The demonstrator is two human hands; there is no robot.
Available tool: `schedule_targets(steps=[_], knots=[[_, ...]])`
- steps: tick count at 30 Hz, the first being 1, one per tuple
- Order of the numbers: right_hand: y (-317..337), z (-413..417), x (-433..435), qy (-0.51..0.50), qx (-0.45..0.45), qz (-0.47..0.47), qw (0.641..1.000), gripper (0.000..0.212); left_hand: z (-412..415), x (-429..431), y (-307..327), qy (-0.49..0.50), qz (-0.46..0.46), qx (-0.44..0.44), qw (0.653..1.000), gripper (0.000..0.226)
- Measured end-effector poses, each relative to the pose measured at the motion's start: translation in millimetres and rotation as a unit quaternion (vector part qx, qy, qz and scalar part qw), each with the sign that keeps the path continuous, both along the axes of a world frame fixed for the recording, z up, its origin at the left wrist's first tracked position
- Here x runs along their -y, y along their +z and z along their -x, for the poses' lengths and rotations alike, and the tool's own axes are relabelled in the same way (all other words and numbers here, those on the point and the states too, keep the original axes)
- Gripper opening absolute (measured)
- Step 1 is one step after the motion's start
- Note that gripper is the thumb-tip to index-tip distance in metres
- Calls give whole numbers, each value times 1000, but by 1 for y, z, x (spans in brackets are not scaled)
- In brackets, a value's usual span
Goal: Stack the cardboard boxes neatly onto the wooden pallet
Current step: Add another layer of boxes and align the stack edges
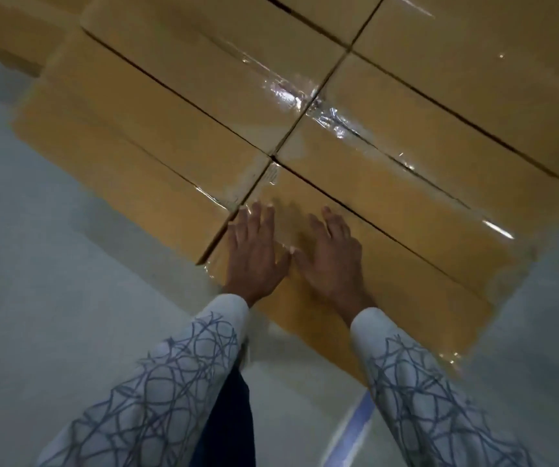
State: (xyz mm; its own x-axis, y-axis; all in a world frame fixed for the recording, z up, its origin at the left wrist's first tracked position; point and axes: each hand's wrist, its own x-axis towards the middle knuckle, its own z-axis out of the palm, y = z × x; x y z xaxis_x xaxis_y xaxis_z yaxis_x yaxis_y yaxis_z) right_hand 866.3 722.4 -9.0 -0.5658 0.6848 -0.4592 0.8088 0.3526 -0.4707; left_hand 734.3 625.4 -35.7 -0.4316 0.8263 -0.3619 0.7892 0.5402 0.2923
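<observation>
A flat layer of brown cardboard boxes (177, 106), sealed with shiny clear tape, fills the upper part of the head view, packed edge to edge. The nearest box (406, 251) lies at the front right of the layer. My left hand (254, 251) and my right hand (332, 257) lie flat on its top near its left end, side by side, fingers spread and pointing away from me, gripping nothing. The wooden pallet is hidden under the boxes.
Grey concrete floor (52, 264) lies to the left and in front of the stack. Blue tape lines (355, 426) mark the floor at the lower right and the right edge. More boxes (5, 25) stand at the far left.
</observation>
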Motion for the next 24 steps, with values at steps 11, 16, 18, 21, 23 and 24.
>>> schedule_targets(steps=[11,16,18,21,23,24], knots=[[-60,108,62,-93,37,-34,994,66,121,17,-67,-179,-86,-54,979,70],[-81,113,74,-96,49,-87,990,71,145,36,-68,-238,-103,-72,963,73],[-90,117,77,-110,40,-95,989,68,150,41,-70,-265,-104,-72,956,77],[-99,128,84,-140,28,-102,984,65,149,42,-71,-271,-79,-74,957,78],[-103,133,86,-153,34,-119,980,64,145,40,-71,-263,-71,-80,959,78],[-104,133,83,-150,36,-118,981,65,145,40,-70,-261,-67,-80,960,77]])
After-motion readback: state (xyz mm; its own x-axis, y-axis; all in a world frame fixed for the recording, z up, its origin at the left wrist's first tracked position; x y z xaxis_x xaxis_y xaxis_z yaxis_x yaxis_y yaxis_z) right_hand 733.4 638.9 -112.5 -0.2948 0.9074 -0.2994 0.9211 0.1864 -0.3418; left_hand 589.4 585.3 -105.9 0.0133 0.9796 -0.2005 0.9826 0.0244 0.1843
